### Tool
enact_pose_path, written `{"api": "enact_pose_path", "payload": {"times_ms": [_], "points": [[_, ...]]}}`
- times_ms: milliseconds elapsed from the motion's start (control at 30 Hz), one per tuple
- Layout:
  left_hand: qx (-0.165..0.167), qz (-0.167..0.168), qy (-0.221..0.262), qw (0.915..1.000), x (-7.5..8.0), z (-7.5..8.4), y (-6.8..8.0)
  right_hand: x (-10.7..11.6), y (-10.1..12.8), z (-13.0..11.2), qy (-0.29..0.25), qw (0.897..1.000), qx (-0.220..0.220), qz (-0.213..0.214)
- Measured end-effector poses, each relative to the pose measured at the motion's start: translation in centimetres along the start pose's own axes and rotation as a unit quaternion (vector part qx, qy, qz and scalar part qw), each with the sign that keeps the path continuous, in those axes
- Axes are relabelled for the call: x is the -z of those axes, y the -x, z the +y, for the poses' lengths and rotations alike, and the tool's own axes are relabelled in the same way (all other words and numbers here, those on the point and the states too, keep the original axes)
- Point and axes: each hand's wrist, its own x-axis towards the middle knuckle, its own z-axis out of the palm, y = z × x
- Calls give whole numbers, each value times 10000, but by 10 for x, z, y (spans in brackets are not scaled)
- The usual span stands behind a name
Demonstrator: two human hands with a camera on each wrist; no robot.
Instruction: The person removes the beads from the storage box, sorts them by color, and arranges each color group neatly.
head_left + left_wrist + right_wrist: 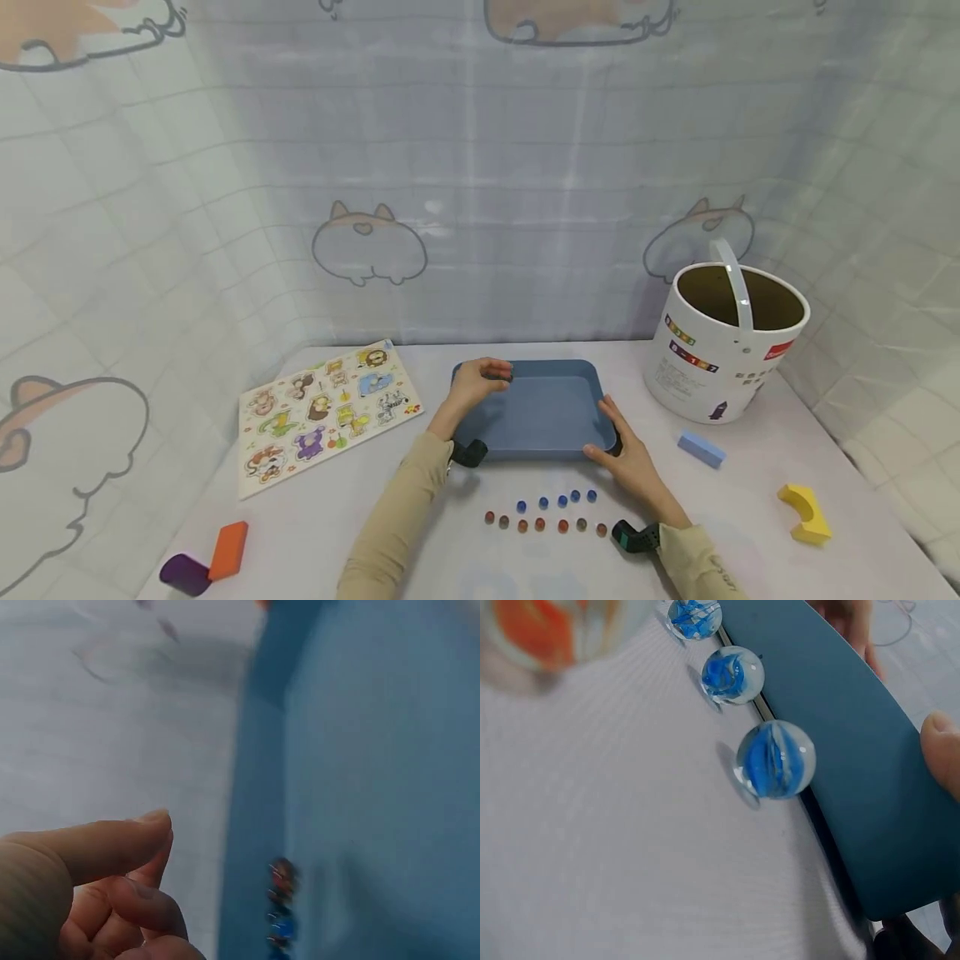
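Observation:
A shallow blue tray (pixel 536 417) lies in the middle of the table. Over its left side is my left hand (pixel 480 382), its fingers loosely bent and nothing visibly held. A dark spot shows by those fingertips; I cannot tell what it is. In the left wrist view, blurred red and blue marbles (pixel 282 900) appear along the inner side of the tray wall. My right hand (pixel 626 454) grips the tray's near right corner, its thumb (pixel 943 746) on the near wall. Blue marbles (pixel 776 759) and a row of reddish and grey marbles (pixel 562 526) lie in front of the tray.
An animal puzzle board (pixel 330 417) lies left. At the near left are an orange block (pixel 228 550) and a purple cylinder (pixel 185 575). A white bucket (pixel 720 358) with a handle stands right, near a blue block (pixel 701 448) and a yellow arch block (pixel 806 515).

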Motion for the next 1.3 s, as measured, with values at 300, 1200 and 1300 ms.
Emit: {"api": "enact_pose_path", "payload": {"times_ms": [300,1200,1300], "points": [[506,218,-794,9953,-13,-16,-39,-1,0,3,-89,10000,-22,-8],[-34,-410,-1676,9850,-4,-8,-28,-3,0,2,-76,10000,-43,-36],[-199,-419,-1191,9918,7,-5,-19,-2,-1,2,-24,10000,-68,-14]]}}
